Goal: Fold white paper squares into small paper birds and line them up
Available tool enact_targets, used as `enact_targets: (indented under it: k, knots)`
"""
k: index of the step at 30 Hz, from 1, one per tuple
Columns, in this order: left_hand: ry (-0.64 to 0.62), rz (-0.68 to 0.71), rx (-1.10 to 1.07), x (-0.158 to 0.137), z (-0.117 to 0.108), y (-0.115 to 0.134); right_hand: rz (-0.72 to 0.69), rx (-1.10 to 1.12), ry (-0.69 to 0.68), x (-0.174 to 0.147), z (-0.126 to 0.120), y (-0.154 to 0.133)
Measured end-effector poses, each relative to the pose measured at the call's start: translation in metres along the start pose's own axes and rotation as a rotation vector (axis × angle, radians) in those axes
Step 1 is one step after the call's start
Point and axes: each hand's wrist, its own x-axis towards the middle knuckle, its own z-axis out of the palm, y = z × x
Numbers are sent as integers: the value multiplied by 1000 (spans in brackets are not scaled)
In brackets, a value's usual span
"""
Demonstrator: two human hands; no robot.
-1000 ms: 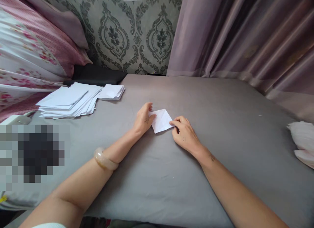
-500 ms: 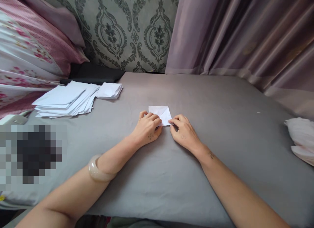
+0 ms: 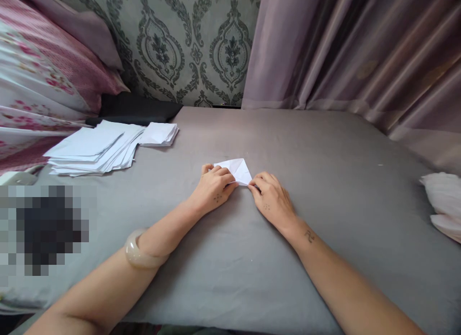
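A small folded sheet of white paper (image 3: 239, 169) lies on the grey cloth at the middle of the view, with crease lines on its upper face. My left hand (image 3: 216, 183) covers its left part, fingers closed on the near left edge. At the near right corner, my right hand (image 3: 271, 195) pinches the paper between thumb and forefinger. The far edge of the sheet shows beyond my fingers, and its left end is partly hidden by my left hand. A pale bangle (image 3: 139, 252) sits on my left forearm.
At the back left lie a fanned stack of white paper (image 3: 88, 145) and a smaller pile of folded paper (image 3: 158, 134). A black item (image 3: 140, 108) rests behind them. White fabric (image 3: 444, 200) lies at the right edge. Curtains (image 3: 309, 51) hang beyond the grey-covered surface (image 3: 230, 277).
The paper has turned slightly, its far edge now slanting. My right thumb and forefinger have closed on its near right corner. My left hand has stayed on the left part.
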Motion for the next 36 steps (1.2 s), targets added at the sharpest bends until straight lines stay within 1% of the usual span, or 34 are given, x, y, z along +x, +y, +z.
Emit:
enact_targets:
  k: [3, 7, 10, 14, 21, 27, 33, 36]
  knots:
    - [15, -64, -51, 0, 1, 1, 38, 39, 10, -1, 1, 1]
    - [38, -96, -49, 2, 6, 0, 85, 117, 32, 1, 4, 4]
    - [57, -125, -46, 4, 9, -1, 107, 136, 44, 3, 7, 5]
    - [37, -174, -64, 8, 10, -1, 111, 117, 55, 5, 8, 4]
    - [-20, -260, -162, 16, 8, 0, 117, 110, 51, 7, 9, 3]
    - [-79, -310, -209, 19, 7, 0, 137, 132, -1, 9, 8, 6]
    - [-95, -322, -245, 20, 5, 0, 160, 232, -56, 12, 1, 16]
    - [-103, -326, -249, 21, 4, 0, 148, 275, -77, 12, -3, 23]
